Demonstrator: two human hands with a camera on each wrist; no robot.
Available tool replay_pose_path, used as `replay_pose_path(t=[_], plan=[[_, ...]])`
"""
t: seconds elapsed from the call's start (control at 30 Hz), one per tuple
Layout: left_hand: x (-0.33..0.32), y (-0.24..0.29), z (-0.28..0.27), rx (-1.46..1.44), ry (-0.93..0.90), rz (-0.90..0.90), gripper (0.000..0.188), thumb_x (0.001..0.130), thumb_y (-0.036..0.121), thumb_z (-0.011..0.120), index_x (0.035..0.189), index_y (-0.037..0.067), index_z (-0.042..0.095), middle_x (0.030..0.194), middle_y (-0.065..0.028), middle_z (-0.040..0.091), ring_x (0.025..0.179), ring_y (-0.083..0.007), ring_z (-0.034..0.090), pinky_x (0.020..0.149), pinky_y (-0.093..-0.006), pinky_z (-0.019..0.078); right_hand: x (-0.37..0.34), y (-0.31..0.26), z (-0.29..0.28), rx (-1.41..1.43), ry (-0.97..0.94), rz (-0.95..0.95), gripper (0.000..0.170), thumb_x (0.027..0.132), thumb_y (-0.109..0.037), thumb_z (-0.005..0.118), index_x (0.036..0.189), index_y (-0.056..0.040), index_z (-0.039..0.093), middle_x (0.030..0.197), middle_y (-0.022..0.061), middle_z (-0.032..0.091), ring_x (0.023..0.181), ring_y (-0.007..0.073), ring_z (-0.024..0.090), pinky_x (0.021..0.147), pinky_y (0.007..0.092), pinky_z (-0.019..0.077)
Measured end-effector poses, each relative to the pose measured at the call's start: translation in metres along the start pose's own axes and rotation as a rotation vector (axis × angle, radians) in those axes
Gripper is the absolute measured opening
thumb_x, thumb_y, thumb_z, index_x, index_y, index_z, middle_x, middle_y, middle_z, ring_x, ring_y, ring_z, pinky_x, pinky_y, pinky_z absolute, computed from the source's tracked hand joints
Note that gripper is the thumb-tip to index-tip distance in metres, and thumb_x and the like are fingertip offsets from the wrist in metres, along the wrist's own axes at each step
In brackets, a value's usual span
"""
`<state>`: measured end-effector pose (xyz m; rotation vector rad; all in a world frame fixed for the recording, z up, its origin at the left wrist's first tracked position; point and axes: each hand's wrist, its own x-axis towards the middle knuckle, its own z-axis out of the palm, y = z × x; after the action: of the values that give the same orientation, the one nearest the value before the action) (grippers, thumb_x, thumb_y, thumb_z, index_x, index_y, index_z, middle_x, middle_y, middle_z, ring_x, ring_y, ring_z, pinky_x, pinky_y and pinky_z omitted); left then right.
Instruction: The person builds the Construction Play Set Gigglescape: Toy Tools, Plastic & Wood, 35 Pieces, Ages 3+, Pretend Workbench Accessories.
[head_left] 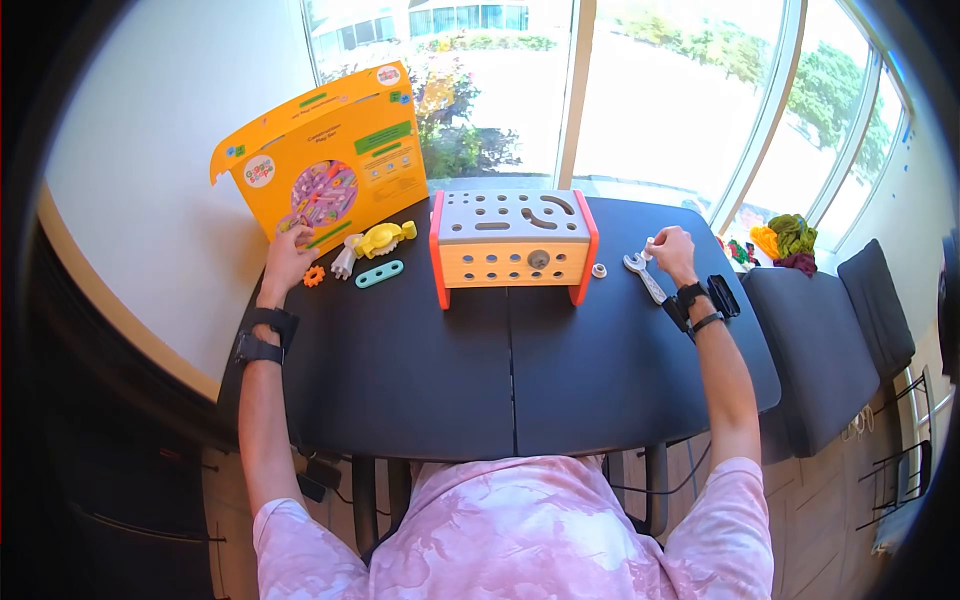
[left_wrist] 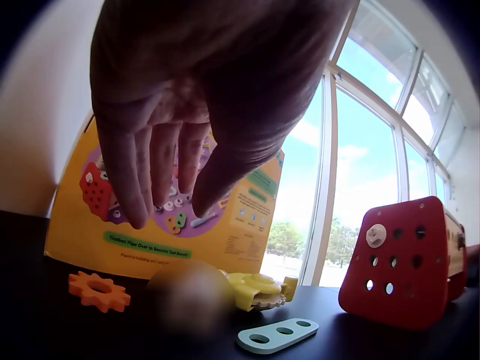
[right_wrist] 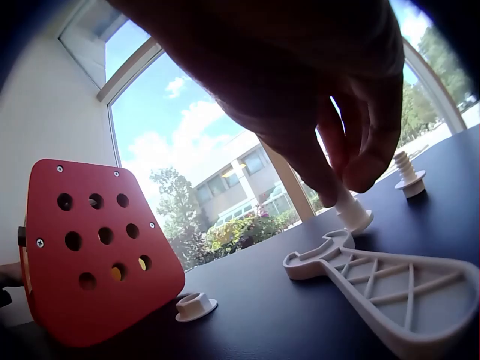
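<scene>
White bolt (right_wrist: pixel 349 208), one of two on the right side of the dark table (head_left: pixel 430 370): flange end down, just beside the open end of the wrench. Right hand (head_left: pixel 672 252) pinches it between thumb and fingertips, the hand nearly closed. Second bolt (right_wrist: pixel 408 176), one, stands on its flange farther right, apart from the hand.

One grey-white wrench (right_wrist: pixel 397 292), lying flat, head pointing far. One white nut (right_wrist: pixel 196 307) to its left, near the toolbox (head_left: pixel 515 242).

Toolbox: one, at the table's far middle, two red ends. Right end shows nine holes; left end carries one white bolt head (left_wrist: pixel 376 235). One large grey bolt head (head_left: pixel 539 260) on the wooden front.

Left hand (head_left: pixel 289 258): fingers loosely extended downward, thumb apart, nothing gripped; it hangs in front of one yellow-orange carton (head_left: pixel 385 110) at far left. Nearby: one orange gear (head_left: pixel 314 276); one teal strip (head_left: pixel 379 274), three holes; yellow pieces (head_left: pixel 383 239), count unclear.

Beyond the table, right: one dark padded seat (head_left: pixel 820 345).
</scene>
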<state>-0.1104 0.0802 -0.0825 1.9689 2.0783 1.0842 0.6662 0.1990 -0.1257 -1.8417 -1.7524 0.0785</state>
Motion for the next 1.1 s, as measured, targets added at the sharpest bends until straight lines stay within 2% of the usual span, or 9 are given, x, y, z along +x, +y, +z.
replay_pose_path(t=[0.13, 0.23, 0.33, 0.43, 0.53, 0.63, 0.8, 0.93, 1.1], plan=[[0.003, -0.008, 0.002, 0.025, 0.025, 0.038, 0.041, 0.091, 0.006, 0.084, 0.131, 0.0, 0.073, 0.129, -0.0216, 0.079, 0.122, -0.0313, 0.078, 0.101, -0.0424, 0.0647, -0.01, -0.024, -0.019, -0.018, 0.265, -0.153, 0.035, 0.088, -0.032, 0.089, 0.097, -0.0014, 0.074, 0.081, 0.0163, 0.079, 0.081, 0.0273, 0.081, 0.075, 0.0424, 0.0631], [0.0, -0.01, 0.002, 0.172, -0.039, -0.04, 0.042, 0.093, 0.015, 0.085, 0.132, 0.002, 0.075, 0.131, -0.0211, 0.079, 0.124, -0.0334, 0.077, 0.104, -0.0438, 0.0629, -0.021, -0.056, -0.054, 0.176, 0.128, -0.04, 0.028, 0.097, -0.026, 0.081, 0.106, -0.0011, 0.074, 0.091, 0.0162, 0.081, 0.09, 0.0243, 0.082, 0.082, 0.0395, 0.0663], [-0.003, -0.036, 0.018, 0.454, -0.131, -0.083, 0.045, 0.095, 0.025, 0.086, 0.134, 0.005, 0.076, 0.134, -0.0199, 0.079, 0.126, -0.0364, 0.075, 0.109, -0.0452, 0.06, -0.044, -0.083, -0.081, 0.852, -0.122, 0.002, 0.023, 0.107, -0.019, 0.07, 0.12, -0.0004, 0.071, 0.105, 0.0147, 0.082, 0.098, 0.0215, 0.081, 0.094, 0.0365, 0.0681], [-0.012, -0.021, 0.024, 0.436, -0.205, -0.238, 0.048, 0.096, 0.031, 0.085, 0.136, 0.006, 0.076, 0.134, -0.0194, 0.079, 0.127, -0.0384, 0.073, 0.112, -0.0461, 0.0577, -0.064, -0.102, -0.102, 0.993, -0.267, -0.085, 0.025, 0.113, -0.016, 0.067, 0.131, 0.001, 0.068, 0.115, 0.0141, 0.08, 0.106, 0.0199, 0.08, 0.1, 0.0335, 0.0677], [-0.014, -0.029, 0.023, 0.473, -0.253, -0.217, 0.052, 0.094, 0.03, 0.088, 0.139, 0.007, 0.075, 0.135, -0.0192, 0.078, 0.129, -0.0379, 0.073, 0.111, -0.0464, 0.0575, -0.077, -0.112, -0.109, 1.094, -0.342, -0.11, 0.034, 0.111, -0.022, 0.074, 0.135, 0.0009, 0.069, 0.117, 0.0153, 0.08, 0.11, 0.0196, 0.079, 0.1, 0.032, 0.0671], [-0.015, -0.031, 0.017, 0.444, -0.249, -0.272, 0.052, 0.09, 0.029, 0.092, 0.134, 0.006, 0.078, 0.132, -0.0178, 0.079, 0.124, -0.0358, 0.075, 0.109, -0.0441, 0.0592, -0.087, -0.123, -0.117, 1.171, -0.373, -0.079, 0.039, 0.109, -0.027, 0.079, 0.136, -0.0001, 0.07, 0.117, 0.0156, 0.079, 0.112, 0.0184, 0.079, 0.1, 0.0303, 0.0663], [-0.025, -0.018, -0.009, 0.142, -0.186, -0.327, 0.033, 0.086, 0.021, 0.095, 0.11, 0.0, 0.085, 0.101, -0.0122, 0.084, 0.084, -0.0227, 0.08, 0.082, -0.0361, 0.0654, -0.103, -0.132, -0.124, 1.123, -0.373, -0.073, 0.042, 0.108, -0.027, 0.08, 0.141, -0.0021, 0.07, 0.115, 0.0152, 0.08, 0.104, 0.0172, 0.08, 0.097, 0.0301, 0.0671], [-0.018, 0.012, -0.03, -0.127, -0.083, -0.107, 0.019, 0.091, 0.014, 0.091, 0.099, -0.002, 0.086, 0.083, -0.0076, 0.082, 0.069, -0.0139, 0.077, 0.071, -0.0302, 0.0652, -0.111, -0.135, -0.124, 1.113, -0.349, -0.062, 0.041, 0.107, -0.025, 0.081, 0.14, -0.0015, 0.073, 0.11, 0.0144, 0.081, 0.096, 0.0168, 0.08, 0.091, 0.029, 0.0673], [-0.052, 0.181, -0.045, -0.606, -0.245, -0.011, 0.025, 0.101, 0.012, 0.084, 0.12, -0.004, 0.082, 0.104, -0.0101, 0.084, 0.087, -0.0144, 0.081, 0.083, -0.0273, 0.0671, -0.119, -0.142, -0.115, 1.053, -0.363, -0.162, 0.037, 0.105, -0.024, 0.083, 0.132, 0.0013, 0.079, 0.112, 0.014, 0.082, 0.097, 0.0143, 0.079, 0.088, 0.0269, 0.066]])
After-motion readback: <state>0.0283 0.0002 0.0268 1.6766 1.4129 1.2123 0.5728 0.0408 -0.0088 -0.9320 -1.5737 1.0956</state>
